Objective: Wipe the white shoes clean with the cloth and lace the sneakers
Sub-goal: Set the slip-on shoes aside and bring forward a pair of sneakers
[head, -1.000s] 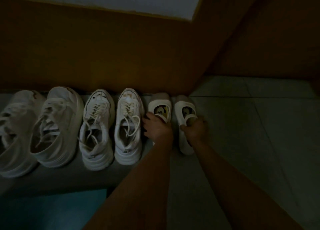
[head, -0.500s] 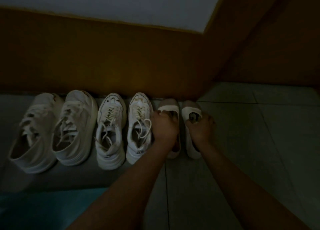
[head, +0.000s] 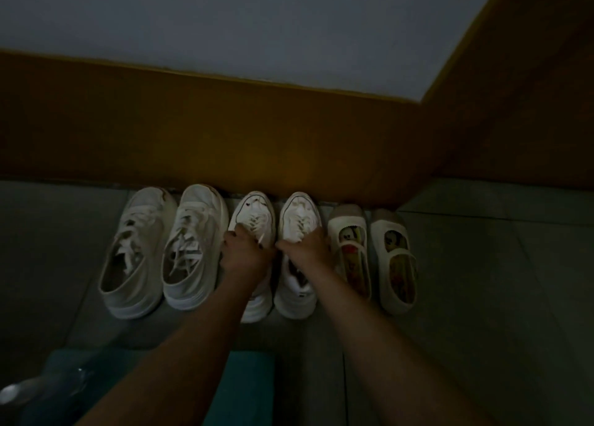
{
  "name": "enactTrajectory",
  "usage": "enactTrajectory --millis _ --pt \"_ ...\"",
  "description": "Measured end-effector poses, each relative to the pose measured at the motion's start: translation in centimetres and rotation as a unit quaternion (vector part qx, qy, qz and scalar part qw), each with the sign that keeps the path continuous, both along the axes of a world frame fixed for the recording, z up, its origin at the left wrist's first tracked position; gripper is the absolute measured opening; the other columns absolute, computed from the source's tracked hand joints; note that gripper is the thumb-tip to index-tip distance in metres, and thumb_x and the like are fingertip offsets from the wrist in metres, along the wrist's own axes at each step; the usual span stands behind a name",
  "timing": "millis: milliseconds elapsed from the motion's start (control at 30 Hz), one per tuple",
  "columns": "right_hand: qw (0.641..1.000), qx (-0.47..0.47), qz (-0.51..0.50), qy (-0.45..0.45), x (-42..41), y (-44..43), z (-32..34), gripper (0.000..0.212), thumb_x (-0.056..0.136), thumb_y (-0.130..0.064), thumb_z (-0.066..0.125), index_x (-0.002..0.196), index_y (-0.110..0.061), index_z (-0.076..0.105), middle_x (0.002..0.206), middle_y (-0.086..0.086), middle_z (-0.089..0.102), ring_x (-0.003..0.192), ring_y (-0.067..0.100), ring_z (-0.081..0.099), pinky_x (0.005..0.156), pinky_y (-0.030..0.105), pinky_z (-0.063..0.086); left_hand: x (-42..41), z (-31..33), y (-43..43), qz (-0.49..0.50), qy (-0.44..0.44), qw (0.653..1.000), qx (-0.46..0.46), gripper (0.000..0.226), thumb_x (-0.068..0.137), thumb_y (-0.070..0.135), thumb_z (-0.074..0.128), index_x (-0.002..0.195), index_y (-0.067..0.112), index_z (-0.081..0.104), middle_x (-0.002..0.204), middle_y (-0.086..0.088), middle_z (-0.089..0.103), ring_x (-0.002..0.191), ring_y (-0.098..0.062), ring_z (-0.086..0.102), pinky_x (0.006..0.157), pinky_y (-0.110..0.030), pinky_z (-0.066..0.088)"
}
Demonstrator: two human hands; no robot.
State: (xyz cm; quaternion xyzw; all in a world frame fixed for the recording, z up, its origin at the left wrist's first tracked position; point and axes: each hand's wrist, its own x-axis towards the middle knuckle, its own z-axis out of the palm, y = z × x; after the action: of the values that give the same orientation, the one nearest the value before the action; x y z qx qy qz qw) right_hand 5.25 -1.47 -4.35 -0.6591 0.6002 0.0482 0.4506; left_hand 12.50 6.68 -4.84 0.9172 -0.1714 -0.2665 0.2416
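From the head view, six shoes stand toe-in along the brown skirting (head: 225, 136) on the tiled floor (head: 482, 281), probably lined up so each pair can be taken in turn. The left hand (head: 246, 253) sits on the third sneaker (head: 252, 210) and the right hand (head: 305, 249) on the fourth sneaker (head: 300, 212). Each grip is curled over the laced upper, thumb on one side and fingers on the other. The light is dim, but both look closed round the shoes, I'd say to pick the pair up together. Neither hand has a cloth, and I can't make one out for certain. A teal patch (head: 247, 387) lies at the near edge, but what it is I cannot tell.

The outer white pair (head: 138, 258) stands just beside them on the left, laces loose. The cartoon slip-ons (head: 348, 233) stand on the right.

A second ago both hands were on those slip-ons, one on each. Now the slip-ons stand free by the wall with their printed insoles showing, and the hands have shifted one pair to the left. The camera has also tipped up, so more of the wall shows.
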Motion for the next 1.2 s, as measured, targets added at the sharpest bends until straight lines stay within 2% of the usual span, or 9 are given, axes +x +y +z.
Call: enactTrajectory --millis 133,233,467,600,700,833,1000,1133,1200 --pt "0.998 0.017 -0.044 0.029 0.2 0.1 -0.9 0.109 0.067 -0.045 0.074 0.148 -0.013 0.008 0.149 0.016 0.030 0.130 0.036 0.039 0.104 0.046 0.041 0.2 -0.8 0.0 0.018 0.032 0.999 -0.008 0.096 0.074 0.042 0.071 0.144 0.002 0.018 0.139 -0.027 0.032 0.124 -0.042 0.040 0.101 -0.048 0.039" --pt "0.997 0.013 -0.066 0.026 0.5 0.1 -1.7 0.110 0.060 -0.048 0.076 0.146 -0.014 0.015 0.138 0.018 0.045 0.118 0.036 0.052 0.096 0.048 0.047 0.4 -1.2 0.0 0.023 0.032 0.999 -0.018 0.094 0.073 0.048 0.067 0.142 0.002 0.023 0.134 -0.026 0.042 0.118 -0.042 0.048 0.096 -0.049 0.044" --pt "0.997 -0.017 -0.071 0.009 -1.0 0.5 -0.4 0.066 0.079 -0.037 0.066 0.133 -0.007 0.042 0.129 0.018 0.054 0.113 0.037 0.055 0.093 0.043 0.048 0.8 -0.7 0.9 0.029 0.002 0.997 -0.076 0.058 0.079 0.031 0.067 0.125 0.006 0.043 0.117 -0.016 0.060 0.104 -0.034 0.059 0.086 -0.044 0.051" --pt "0.997 -0.017 -0.076 -0.023 -2.2 0.9 2.3 0.058 0.083 -0.032 0.064 0.130 -0.006 0.045 0.128 0.017 0.055 0.112 0.036 0.055 0.090 0.037 0.048 1.2 2.1 1.4 0.008 -0.039 0.993 -0.113 0.047 0.075 0.023 0.070 0.114 0.005 0.050 0.106 -0.016 0.064 0.096 -0.033 0.061 0.077 -0.037 0.050" --pt "0.996 -0.038 -0.073 -0.043 -2.8 1.9 6.1 0.059 0.080 -0.030 0.067 0.129 -0.006 0.046 0.128 0.018 0.055 0.111 0.036 0.055 0.095 0.047 0.048 0.9 5.2 2.5 0.008 -0.058 0.987 -0.148 0.052 0.073 0.024 0.071 0.117 0.007 0.050 0.110 -0.014 0.063 0.099 -0.032 0.060 0.079 -0.039 0.051" --pt "0.995 -0.062 -0.040 -0.071 -3.8 4.3 11.3 0.058 0.078 -0.027 0.069 0.127 -0.008 0.046 0.125 0.016 0.057 0.109 0.036 0.056 0.093 0.049 0.049 -0.3 9.3 6.2 0.016 -0.078 0.982 -0.169 0.059 0.074 0.028 0.069 0.126 0.011 0.046 0.118 -0.010 0.060 0.106 -0.029 0.058 0.080 -0.040 0.050" --pt "0.997 -0.062 -0.006 -0.041 -5.9 10.9 14.3 0.057 0.079 -0.029 0.068 0.128 -0.010 0.045 0.125 0.012 0.055 0.112 0.032 0.054 0.095 0.043 0.047 -3.4 12.3 13.5 0.021 -0.082 0.983 -0.163 0.063 0.077 0.032 0.066 0.130 0.009 0.043 0.122 -0.015 0.057 0.107 -0.032 0.056 0.083 -0.043 0.051" --pt "0.999 -0.021 -0.012 -0.032 -8.1 17.0 14.4 0.040 0.078 -0.031 0.066 0.110 -0.010 0.053 0.110 0.013 0.060 0.098 0.032 0.059 0.085 0.040 0.052 -6.3 12.9 19.6 0.022 -0.067 0.989 -0.129 0.063 0.078 0.028 0.068 0.133 0.010 0.042 0.123 -0.015 0.056 0.105 -0.032 0.057 0.079 -0.038 0.047" --pt "0.998 0.016 -0.036 -0.048 -9.0 19.6 14.1 0.045 0.079 -0.027 0.067 0.114 -0.002 0.055 0.110 0.016 0.062 0.098 0.032 0.061 0.080 0.034 0.052 -7.3 12.8 22.2 0.026 -0.066 0.990 -0.121 0.065 0.076 0.027 0.069 0.133 0.011 0.042 0.126 -0.014 0.055 0.108 -0.031 0.056 0.082 -0.037 0.046"
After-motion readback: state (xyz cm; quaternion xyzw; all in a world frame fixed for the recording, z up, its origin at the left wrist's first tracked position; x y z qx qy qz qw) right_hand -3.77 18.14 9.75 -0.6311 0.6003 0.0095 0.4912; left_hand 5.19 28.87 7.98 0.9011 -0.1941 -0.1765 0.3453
